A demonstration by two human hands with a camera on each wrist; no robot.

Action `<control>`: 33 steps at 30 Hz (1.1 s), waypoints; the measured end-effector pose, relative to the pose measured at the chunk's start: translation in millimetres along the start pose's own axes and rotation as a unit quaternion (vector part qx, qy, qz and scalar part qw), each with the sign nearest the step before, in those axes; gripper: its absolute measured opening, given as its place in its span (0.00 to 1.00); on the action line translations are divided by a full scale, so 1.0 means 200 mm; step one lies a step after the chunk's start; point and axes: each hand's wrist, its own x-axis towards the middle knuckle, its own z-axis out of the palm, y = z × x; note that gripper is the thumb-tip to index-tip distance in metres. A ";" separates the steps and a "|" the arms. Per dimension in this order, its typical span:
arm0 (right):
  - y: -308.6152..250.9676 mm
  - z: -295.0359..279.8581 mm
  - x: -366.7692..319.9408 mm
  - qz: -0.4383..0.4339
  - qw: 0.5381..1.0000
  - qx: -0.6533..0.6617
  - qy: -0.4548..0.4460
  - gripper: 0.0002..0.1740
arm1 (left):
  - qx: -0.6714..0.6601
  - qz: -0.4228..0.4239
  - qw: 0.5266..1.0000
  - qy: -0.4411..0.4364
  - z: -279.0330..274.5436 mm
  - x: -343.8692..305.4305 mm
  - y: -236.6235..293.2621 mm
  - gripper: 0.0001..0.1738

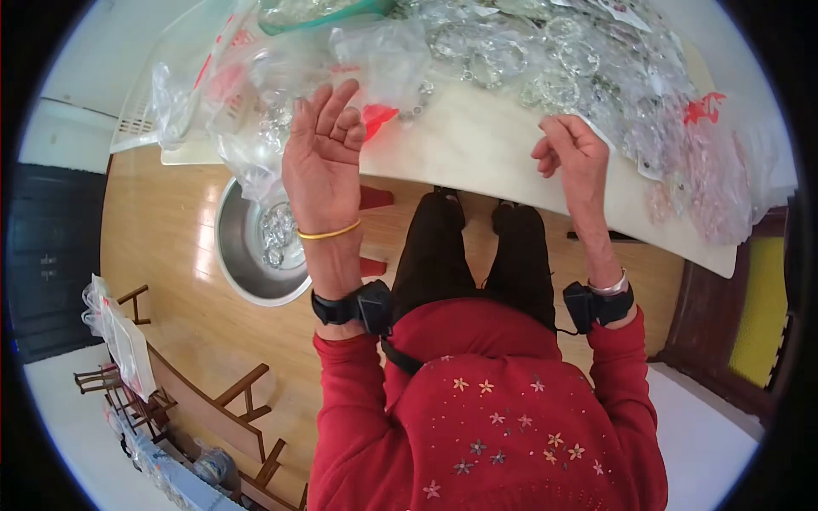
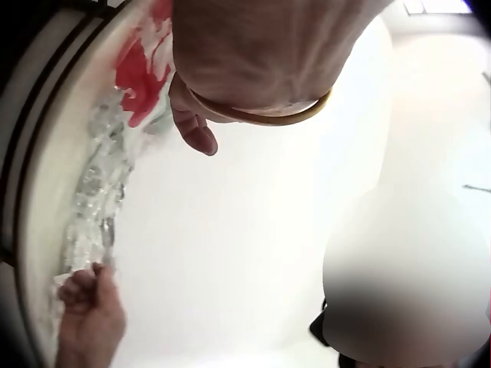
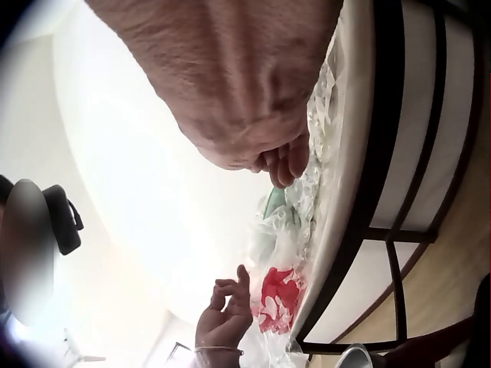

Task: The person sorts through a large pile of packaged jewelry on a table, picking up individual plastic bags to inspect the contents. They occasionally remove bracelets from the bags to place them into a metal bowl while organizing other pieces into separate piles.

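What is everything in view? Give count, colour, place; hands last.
Table: one, cream, in front
Bead loops: many, clear, table's right
Bunched packets: uncounted, pinkish, table's right end
Plastic bags: several, clear, table's left
Plastic patches: several, red, among bags
Container: one, teal, table's far edge
Slotted basket: one, white, table's left end
Steel basin: one, silver, floor, left
Wooden seats: uncounted, brown, lower left
Door: one, dark, far left
Panel: one, yellow, far right
Bangle: one, gold, left wrist
Bracelet: one, silver, right wrist
Wristbands: two, black, both forearms
Top: one, red, torso
Trousers: one pair, black, legs
Left hand: one, over table's left
Right hand: one, over table's right
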 end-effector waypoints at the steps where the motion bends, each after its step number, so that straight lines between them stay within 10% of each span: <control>1: -0.01 0.02 0.01 -0.021 0.999 -0.025 -0.014 0.10 | -0.180 -0.100 0.979 -0.010 0.01 0.03 0.03 0.08; 3: -0.01 0.10 0.02 -0.059 0.995 -0.073 -0.044 0.09 | -0.349 -0.198 0.916 -0.021 0.04 0.04 0.00 0.09; 7: 0.05 0.28 0.13 -0.280 0.914 -0.287 -0.068 0.10 | -0.017 -0.051 0.987 -0.150 0.08 -0.02 -0.23 0.15; 13: 0.11 0.51 0.18 -0.459 0.763 -0.424 -0.166 0.29 | 0.022 0.075 0.997 -0.018 0.03 0.17 -0.32 0.18; 25: 0.11 0.01 -0.14 -0.468 0.734 -0.457 -0.184 0.22 | -0.013 0.035 0.999 -0.038 0.04 -0.01 -0.18 0.18; 26: 0.08 -0.02 -0.17 -0.464 0.734 -0.463 -0.178 0.22 | 0.002 0.027 0.999 -0.043 0.07 -0.06 -0.15 0.18; 28: 0.00 -0.05 -0.25 -0.125 0.976 -0.126 -0.124 0.16 | -0.119 -0.029 0.986 -0.111 0.15 -0.13 -0.13 0.20; 29: -0.02 -0.07 -0.28 0.061 0.993 0.071 -0.075 0.14 | -0.230 -0.087 0.954 -0.170 0.19 -0.17 -0.11 0.23; 31: 0.00 -0.10 -0.29 0.071 0.991 0.102 -0.053 0.14 | -0.334 -0.150 0.899 -0.239 0.28 -0.23 -0.10 0.27; 33: 0.02 -0.14 -0.28 0.087 0.982 0.161 -0.042 0.14 | -0.478 -0.331 0.746 -0.324 0.36 -0.29 -0.10 0.27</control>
